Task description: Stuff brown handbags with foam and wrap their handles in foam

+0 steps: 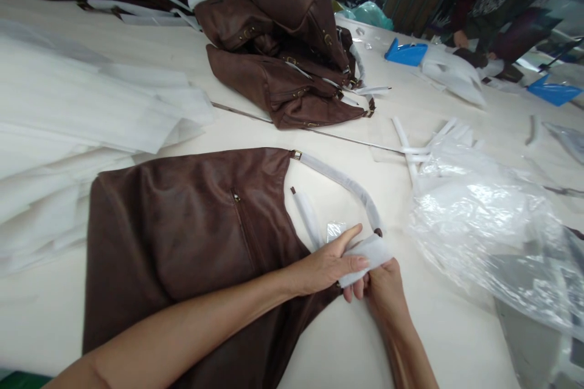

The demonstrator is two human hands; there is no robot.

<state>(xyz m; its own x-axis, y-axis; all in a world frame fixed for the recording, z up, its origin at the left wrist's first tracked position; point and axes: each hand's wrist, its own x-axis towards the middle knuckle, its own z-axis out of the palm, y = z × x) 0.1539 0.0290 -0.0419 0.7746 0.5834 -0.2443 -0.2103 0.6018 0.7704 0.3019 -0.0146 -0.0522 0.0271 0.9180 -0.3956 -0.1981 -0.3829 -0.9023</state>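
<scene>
A bag workshop: several similar brown bags (196, 219) lie on a broad white table (335, 343), among layered white sheets (91, 97) and clear plastic wrapping (483, 206), while another person (490, 9) works at the far right.

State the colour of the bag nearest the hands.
The bag is dark brown; best seen in the head view.

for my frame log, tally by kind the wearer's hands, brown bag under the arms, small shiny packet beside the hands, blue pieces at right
left hand and right hand: 2
brown bag: 1
shiny packet: 1
blue pieces: 2
total: 6
</scene>
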